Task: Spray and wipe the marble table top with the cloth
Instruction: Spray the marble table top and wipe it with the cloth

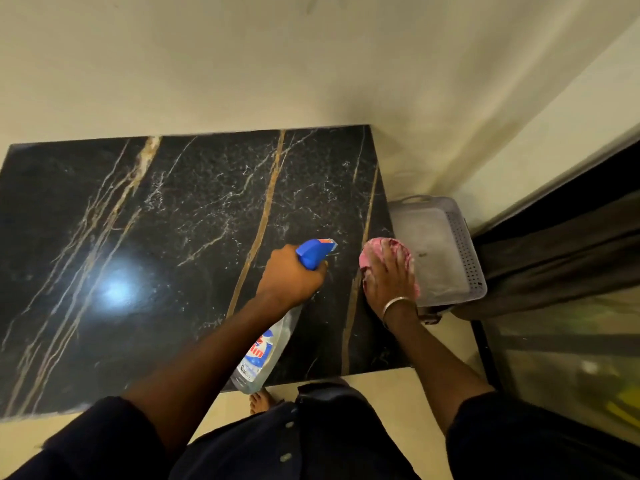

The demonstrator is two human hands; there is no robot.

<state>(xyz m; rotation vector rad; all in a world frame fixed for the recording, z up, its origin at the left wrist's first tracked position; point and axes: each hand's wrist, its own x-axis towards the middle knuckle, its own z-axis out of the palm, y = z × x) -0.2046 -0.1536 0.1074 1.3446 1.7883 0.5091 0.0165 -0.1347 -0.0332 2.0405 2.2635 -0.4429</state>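
Note:
A black marble table top with gold and white veins fills the left and middle of the head view. My left hand grips a clear spray bottle by its neck; its blue trigger head points to the right above the table. My right hand presses flat on a bunched pink cloth at the table's right edge. A silver bangle circles my right wrist. Fine spray droplets speckle the marble around the nozzle.
A grey perforated plastic basket stands just right of the table, touching its edge. A dark curtain and a glass pane lie further right. The cream wall backs the table. A bare foot shows on the tile floor.

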